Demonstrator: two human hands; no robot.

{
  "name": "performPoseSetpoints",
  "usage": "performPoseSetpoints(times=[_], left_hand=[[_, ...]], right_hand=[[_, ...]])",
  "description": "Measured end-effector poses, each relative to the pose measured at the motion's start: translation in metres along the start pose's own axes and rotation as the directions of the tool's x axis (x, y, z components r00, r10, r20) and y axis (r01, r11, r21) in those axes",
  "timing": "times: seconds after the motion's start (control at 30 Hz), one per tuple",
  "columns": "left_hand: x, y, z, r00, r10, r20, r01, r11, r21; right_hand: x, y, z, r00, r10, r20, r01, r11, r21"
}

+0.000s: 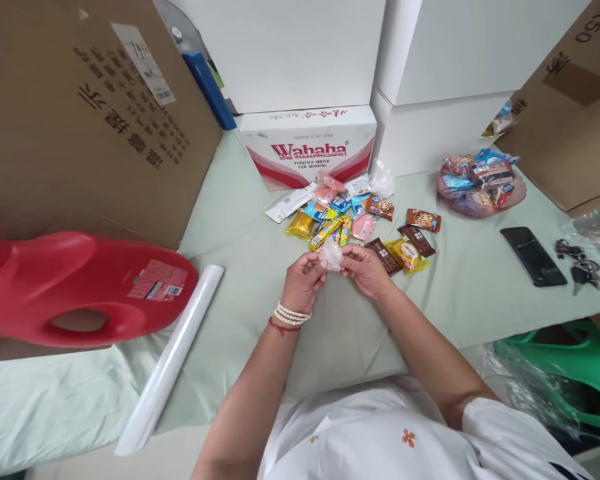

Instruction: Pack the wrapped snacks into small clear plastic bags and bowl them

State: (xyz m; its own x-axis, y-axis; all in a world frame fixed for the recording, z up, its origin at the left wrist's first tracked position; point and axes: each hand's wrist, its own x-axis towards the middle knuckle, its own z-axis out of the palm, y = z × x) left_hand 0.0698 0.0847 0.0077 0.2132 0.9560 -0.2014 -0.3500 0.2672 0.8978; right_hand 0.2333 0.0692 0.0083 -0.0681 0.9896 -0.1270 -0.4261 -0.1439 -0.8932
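A small crumpled translucent plastic bag is pinched between both hands just above the cloth. My left hand grips its left side between thumb and fingers. On its right side, my right hand pinches it the same way. Right beyond the fingertips lies a loose pile of wrapped snacks, with a yellow stick packet, a gold packet and a pink packet. Brown packets and a yellow round-cake packet lie by my right hand. Another crumpled clear bag rests behind the pile.
A Wahaha water carton stands behind the snacks. At right are a filled snack bag, a phone and keys. A red jug and a white roll lie left, below a cardboard box.
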Motion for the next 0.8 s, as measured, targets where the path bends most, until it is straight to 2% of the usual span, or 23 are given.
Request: performPoseSetpoints(times=[0.1, 0.17, 0.33, 0.43, 0.5, 0.57, 0.67, 0.73, 0.8], left_hand=[[0.001, -0.013, -0.005, 0.994, 0.053, -0.1, -0.06, 0.996, -0.07], [-0.001, -0.016, -0.011, 0.989, 0.073, -0.128, -0.083, 0.994, -0.075], [0.0, -0.008, -0.021, 0.962, 0.234, -0.138, -0.245, 0.967, -0.064], [0.0, -0.006, -0.024, 0.935, 0.333, -0.12, -0.334, 0.943, 0.011], [-0.002, -0.006, -0.025, 0.926, 0.367, -0.091, -0.36, 0.93, 0.079], [-0.005, -0.007, -0.024, 0.921, 0.386, -0.058, -0.374, 0.915, 0.149], [-0.006, -0.008, -0.024, 0.914, 0.404, -0.046, -0.388, 0.901, 0.194], [-0.005, -0.008, -0.024, 0.914, 0.399, -0.07, -0.382, 0.907, 0.175], [-0.003, -0.009, -0.025, 0.918, 0.381, -0.109, -0.364, 0.92, 0.145]], right_hand=[[0.0, 0.004, -0.004, 0.994, -0.077, -0.082, 0.075, 0.997, -0.022], [-0.003, 0.004, -0.008, 0.988, -0.12, -0.096, 0.117, 0.993, -0.035], [-0.011, -0.002, -0.011, 0.984, -0.155, 0.089, 0.166, 0.977, -0.136], [-0.012, -0.005, -0.011, 0.988, -0.151, -0.041, 0.144, 0.979, -0.144], [-0.012, -0.007, -0.011, 0.98, -0.169, -0.108, 0.144, 0.967, -0.209], [-0.013, -0.007, -0.011, 0.979, -0.194, -0.065, 0.16, 0.924, -0.348], [-0.013, -0.008, -0.011, 0.965, -0.255, 0.065, 0.248, 0.798, -0.55], [-0.013, -0.008, -0.011, 0.946, -0.314, 0.078, 0.297, 0.744, -0.599], [-0.012, -0.011, -0.013, 0.927, -0.374, 0.037, 0.32, 0.735, -0.597]])
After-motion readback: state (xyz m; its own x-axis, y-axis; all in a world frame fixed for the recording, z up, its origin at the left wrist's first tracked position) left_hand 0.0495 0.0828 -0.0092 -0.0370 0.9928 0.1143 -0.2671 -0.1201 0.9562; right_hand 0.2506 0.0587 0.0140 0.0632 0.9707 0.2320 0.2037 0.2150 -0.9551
